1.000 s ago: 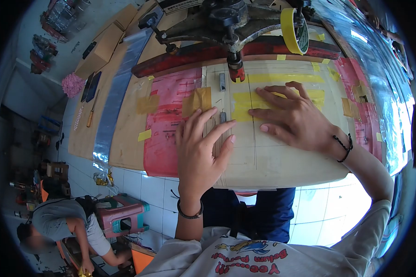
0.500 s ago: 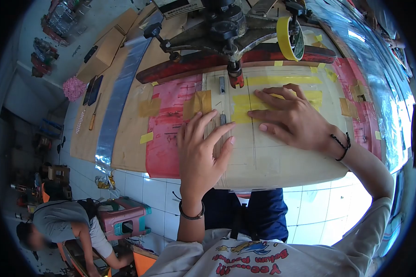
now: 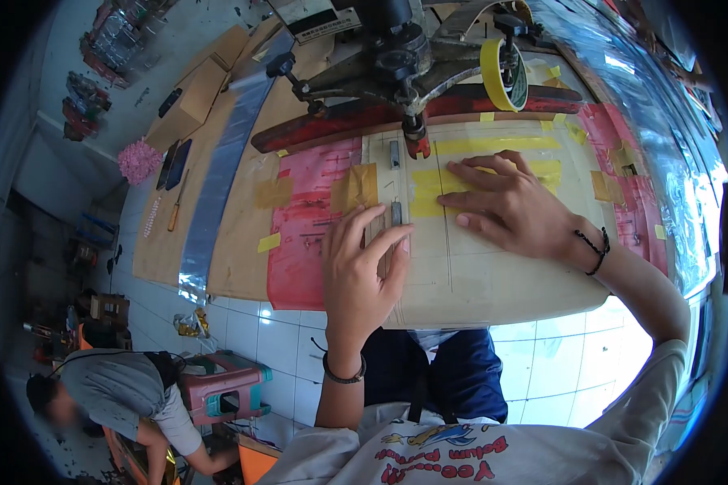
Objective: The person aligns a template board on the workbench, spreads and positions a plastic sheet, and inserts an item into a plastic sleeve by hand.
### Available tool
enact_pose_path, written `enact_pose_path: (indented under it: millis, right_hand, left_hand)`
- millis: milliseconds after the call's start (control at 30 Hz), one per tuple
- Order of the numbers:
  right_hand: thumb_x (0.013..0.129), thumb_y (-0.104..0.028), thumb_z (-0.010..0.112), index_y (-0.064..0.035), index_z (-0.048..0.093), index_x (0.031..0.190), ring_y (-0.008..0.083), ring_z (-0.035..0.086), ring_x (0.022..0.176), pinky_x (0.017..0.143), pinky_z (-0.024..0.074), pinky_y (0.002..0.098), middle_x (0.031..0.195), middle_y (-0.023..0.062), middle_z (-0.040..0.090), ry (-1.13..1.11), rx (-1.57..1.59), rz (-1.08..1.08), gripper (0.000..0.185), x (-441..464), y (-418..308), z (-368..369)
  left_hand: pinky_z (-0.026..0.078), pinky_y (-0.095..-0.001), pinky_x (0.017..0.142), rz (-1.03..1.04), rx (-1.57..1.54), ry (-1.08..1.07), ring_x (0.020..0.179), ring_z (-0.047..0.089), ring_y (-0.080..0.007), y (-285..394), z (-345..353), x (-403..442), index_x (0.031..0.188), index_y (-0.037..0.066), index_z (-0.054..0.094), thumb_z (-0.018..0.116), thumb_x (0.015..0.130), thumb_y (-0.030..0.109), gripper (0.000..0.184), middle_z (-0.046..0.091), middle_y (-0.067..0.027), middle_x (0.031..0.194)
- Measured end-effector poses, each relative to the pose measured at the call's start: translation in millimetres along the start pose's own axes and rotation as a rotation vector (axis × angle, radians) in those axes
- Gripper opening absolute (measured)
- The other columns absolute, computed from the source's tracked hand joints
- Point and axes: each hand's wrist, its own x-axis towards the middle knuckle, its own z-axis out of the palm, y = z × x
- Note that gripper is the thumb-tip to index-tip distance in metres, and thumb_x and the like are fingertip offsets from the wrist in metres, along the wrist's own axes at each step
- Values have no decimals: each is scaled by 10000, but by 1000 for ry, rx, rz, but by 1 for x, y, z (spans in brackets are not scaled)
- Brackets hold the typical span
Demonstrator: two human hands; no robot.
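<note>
My left hand (image 3: 359,263) rests with its fingers apart on the left part of a beige board (image 3: 501,271). Its fingertips are beside a small grey metal strip (image 3: 395,213); a similar metal strip (image 3: 395,153) lies farther up. On the right, my right hand (image 3: 514,206) lies spread over yellow tape (image 3: 426,194) stuck to the board. Neither hand holds anything. Above them hangs a black press head with a red tip (image 3: 417,147), apart from my fingers. Pink sheeting (image 3: 306,210) with pieces of brown tape (image 3: 354,187) extends left of the board.
A red bar (image 3: 315,129) crosses behind the board. A yellow tape roll (image 3: 496,75) hangs on the machine. Left are a clear plastic strip (image 3: 224,174), a wooden-handled tool (image 3: 175,214), phones (image 3: 178,166) and a cardboard box (image 3: 194,97). A person (image 3: 121,392) bends near a stool (image 3: 226,388).
My left hand has slid slightly toward me, its thumb and forefinger closer together. My right hand stays in nearly the same place. The whole view has shifted a little.
</note>
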Motion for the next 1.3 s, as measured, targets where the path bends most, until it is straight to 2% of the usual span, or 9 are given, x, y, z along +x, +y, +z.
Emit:
enact_pose_path:
  millis: [167,267,367,467,567,900,933,1133,1300]
  right_hand:
    - [971,-345,583,-138,681,1262,339,466,1341,1138,297,515,1458,178,518,-4,1,30,371,-1,1,2]
    - [968,-356,580,-143,653,1294,356,450,1356,1135,295,527,1467,183,502,36,-28,45,396,-3,2,7]
    - [968,-364,577,-141,630,1323,370,433,1372,1143,282,535,1474,210,484,21,-54,52,423,-2,4,8]
    - [966,-371,574,-142,623,1331,378,431,1374,1147,276,539,1470,226,482,5,-38,50,433,-3,4,6]
    - [964,-370,576,-142,623,1331,379,438,1369,1145,282,541,1464,232,485,0,-31,54,434,-2,5,2]
    - [960,-343,587,-105,641,1304,395,437,1368,1145,290,533,1472,232,479,46,19,40,422,-5,8,9]
    - [960,-343,587,-104,644,1299,394,441,1365,1145,291,532,1468,231,485,54,30,39,418,-6,8,11]
    - [932,-361,603,-123,697,1234,328,515,1306,1087,356,472,1369,208,582,226,-2,18,396,-10,15,32]
    - [947,-352,609,-110,677,1254,323,477,1350,1140,300,513,1395,208,559,135,83,69,397,-10,13,29]
  left_hand:
    - [429,-425,975,-78,-66,14,1095,584,-325,0,1,-6,1003,107,744,689,848,104,165,620,-109,1161]
    - [414,-439,989,-66,-56,-3,1117,581,-339,-2,1,-6,1042,121,743,693,851,132,198,619,-107,1221]
    - [368,-489,1038,98,51,-93,1195,567,-348,2,-6,1,1109,129,731,692,866,205,258,608,-90,1333]
    - [303,-544,1081,141,101,-212,1282,532,-334,1,-7,1,1188,131,707,685,878,283,346,583,-52,1414]
    - [264,-542,1112,106,67,-234,1333,501,-324,0,-7,2,1209,107,701,685,858,278,391,602,-45,1403]
    - [264,-514,1123,81,110,-259,1317,511,-330,5,-5,5,1184,86,707,669,854,229,362,636,-62,1348]
    - [279,-515,1102,91,119,-255,1295,520,-310,3,-3,5,1201,115,708,680,851,248,375,632,-28,1353]
    - [284,-490,1113,86,106,-226,1274,538,-320,4,3,2,1176,85,716,663,851,231,359,650,-66,1323]
    - [293,-498,1119,102,91,-235,1285,534,-347,4,6,3,1190,46,703,624,864,220,378,648,-101,1330]
